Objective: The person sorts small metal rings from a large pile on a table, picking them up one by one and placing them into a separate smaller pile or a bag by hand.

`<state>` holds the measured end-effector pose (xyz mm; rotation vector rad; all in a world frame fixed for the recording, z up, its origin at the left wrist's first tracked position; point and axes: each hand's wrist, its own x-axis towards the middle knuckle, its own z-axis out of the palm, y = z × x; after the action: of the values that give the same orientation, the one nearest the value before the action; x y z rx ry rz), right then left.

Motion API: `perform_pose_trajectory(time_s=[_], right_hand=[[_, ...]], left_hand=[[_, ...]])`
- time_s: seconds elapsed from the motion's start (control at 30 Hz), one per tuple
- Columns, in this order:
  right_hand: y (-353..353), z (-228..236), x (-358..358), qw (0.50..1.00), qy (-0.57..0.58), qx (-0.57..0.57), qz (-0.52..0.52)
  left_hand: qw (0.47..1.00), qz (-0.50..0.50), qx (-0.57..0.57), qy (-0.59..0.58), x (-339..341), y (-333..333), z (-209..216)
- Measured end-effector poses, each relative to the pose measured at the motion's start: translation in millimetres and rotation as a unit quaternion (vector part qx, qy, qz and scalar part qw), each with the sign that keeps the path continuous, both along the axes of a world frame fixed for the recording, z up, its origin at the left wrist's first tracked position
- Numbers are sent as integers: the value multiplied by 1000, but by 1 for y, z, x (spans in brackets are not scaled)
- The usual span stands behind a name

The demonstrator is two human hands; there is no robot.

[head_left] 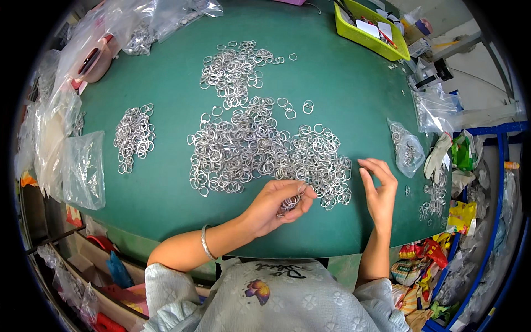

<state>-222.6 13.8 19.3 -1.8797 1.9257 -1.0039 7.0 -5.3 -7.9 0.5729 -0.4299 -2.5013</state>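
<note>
My left hand (279,203) is closed round several silver metal rings (289,205), and its thumb and forefinger meet at their upper side. It hovers at the near edge of a large heap of loose rings (238,149). A thinner spread of rings (323,163) adjoins that heap on the right. My right hand (380,185) is raised just right of this spread. Its thumb and fingers are apart, and no ring shows between them. Another pile of rings (232,69) lies farther back, and a smaller one (134,135) sits to the left.
Everything lies on a green tabletop (160,72). Clear plastic bags (83,166) and a pink bowl (99,63) line the left side. A yellow-green basket (370,41) stands far right. A bag of rings (408,152), a glove (437,156) and scattered rings (434,199) lie along the right edge.
</note>
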Motion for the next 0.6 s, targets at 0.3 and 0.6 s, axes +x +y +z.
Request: perform_pose_trajectory(time_s=[0.3, 0.6], right_hand=[[-6, -16, -1, 994, -91, 60, -11], [10, -13, 22, 592, -772, 233, 16]], left_hand=[[998, 15, -27, -47, -3, 1, 1], [986, 35, -141, -87, -3, 5, -2]])
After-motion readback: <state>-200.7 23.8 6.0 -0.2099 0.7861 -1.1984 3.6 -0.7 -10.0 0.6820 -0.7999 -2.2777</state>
